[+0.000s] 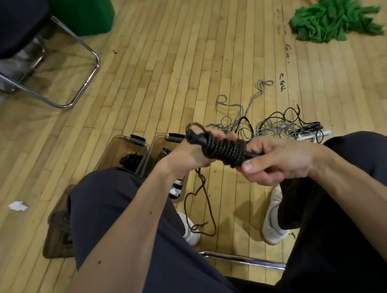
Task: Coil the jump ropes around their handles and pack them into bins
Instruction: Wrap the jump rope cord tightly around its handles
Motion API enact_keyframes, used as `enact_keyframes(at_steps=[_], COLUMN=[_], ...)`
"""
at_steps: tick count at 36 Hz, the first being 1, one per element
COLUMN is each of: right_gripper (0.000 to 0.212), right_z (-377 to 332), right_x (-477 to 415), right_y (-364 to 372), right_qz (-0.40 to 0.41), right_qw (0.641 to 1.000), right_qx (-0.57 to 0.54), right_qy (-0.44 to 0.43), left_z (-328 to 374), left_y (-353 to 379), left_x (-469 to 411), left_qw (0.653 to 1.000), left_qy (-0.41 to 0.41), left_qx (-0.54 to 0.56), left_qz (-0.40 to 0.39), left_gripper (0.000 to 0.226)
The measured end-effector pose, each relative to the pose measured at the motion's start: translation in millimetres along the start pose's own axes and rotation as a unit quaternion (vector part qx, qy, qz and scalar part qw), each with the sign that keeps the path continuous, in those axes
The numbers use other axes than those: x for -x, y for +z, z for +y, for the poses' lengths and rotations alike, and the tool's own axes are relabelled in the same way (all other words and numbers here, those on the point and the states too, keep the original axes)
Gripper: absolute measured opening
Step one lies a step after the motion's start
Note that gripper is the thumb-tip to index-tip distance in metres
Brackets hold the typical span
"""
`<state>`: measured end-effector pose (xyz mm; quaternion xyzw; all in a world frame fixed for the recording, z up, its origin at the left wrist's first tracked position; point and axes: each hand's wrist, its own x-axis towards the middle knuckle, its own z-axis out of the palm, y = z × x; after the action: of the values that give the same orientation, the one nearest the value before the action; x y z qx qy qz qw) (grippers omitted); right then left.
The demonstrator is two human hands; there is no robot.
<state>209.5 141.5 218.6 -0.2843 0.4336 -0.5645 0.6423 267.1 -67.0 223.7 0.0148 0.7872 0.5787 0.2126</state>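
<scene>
A dark jump rope [224, 151] is wound in several turns around its black handles, held at lap height. My left hand [189, 157] grips the far end of the bundle, with a rope loop over its fingers. My right hand [276, 159] grips the near handle end, thumb pressed against the coil. A loose tail of the rope [202, 208] hangs down to the floor between my feet. Two clear brown bins [124, 144] [160, 141] stand on the floor beyond my left knee, holding coiled dark ropes. A tangle of grey and black ropes [272, 125] lies on the floor ahead.
A brown bin lid [57, 234] lies left of my left leg. A metal-framed chair [32, 56] and a green container [85, 11] stand at the far left. A green mop head [334, 19] lies far right. A white paper scrap [18, 206] sits on the wooden floor.
</scene>
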Motion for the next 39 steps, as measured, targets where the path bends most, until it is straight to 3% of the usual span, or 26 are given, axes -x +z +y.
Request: enact_keyframes(at_steps=[4, 6, 8, 11, 14, 16, 22, 30, 39], right_gripper=[0.045, 0.039, 0.021, 0.033, 0.02, 0.012, 0.015, 0.003, 0.005], right_z=[1, -1, -4, -7, -11, -11, -5, -7, 0], right_x=[-1, 1, 3, 5, 6, 6, 3, -3, -3], right_y=[0, 2, 2, 1, -1, -5, -8, -20, -38], right_qz=[0.086, 0.122, 0.167, 0.224, 0.278, 0.301, 0.345, 0.43, 0.51], right_qw=[0.995, 0.99, 0.982, 0.97, 0.955, 0.947, 0.938, 0.902, 0.858], right_qx=[-0.037, -0.05, -0.053, -0.054, -0.085, -0.094, -0.018, -0.023, 0.056], right_qy=[-0.033, -0.052, -0.068, -0.074, -0.063, -0.056, -0.017, -0.017, 0.016], left_z=[5, 8, 8, 5, 3, 3, 0, -6, -6], left_y=[6, 10, 11, 14, 14, 13, 7, 3, 0], left_x=[-7, -10, -12, -15, -17, -18, -14, -11, -15], left_qw=[0.997, 0.997, 0.996, 0.996, 0.995, 0.994, 0.994, 0.994, 0.99], left_qy=[-0.054, -0.055, -0.054, -0.052, -0.073, -0.084, -0.097, -0.097, -0.071], left_qx=[-0.007, -0.001, 0.021, 0.037, 0.037, 0.041, 0.017, 0.002, -0.08], left_qz=[0.05, 0.061, 0.066, 0.066, 0.065, 0.061, 0.053, 0.039, 0.089], left_gripper=[0.027, 0.028, 0.032, 0.039, 0.044, 0.045, 0.043, 0.014, 0.022])
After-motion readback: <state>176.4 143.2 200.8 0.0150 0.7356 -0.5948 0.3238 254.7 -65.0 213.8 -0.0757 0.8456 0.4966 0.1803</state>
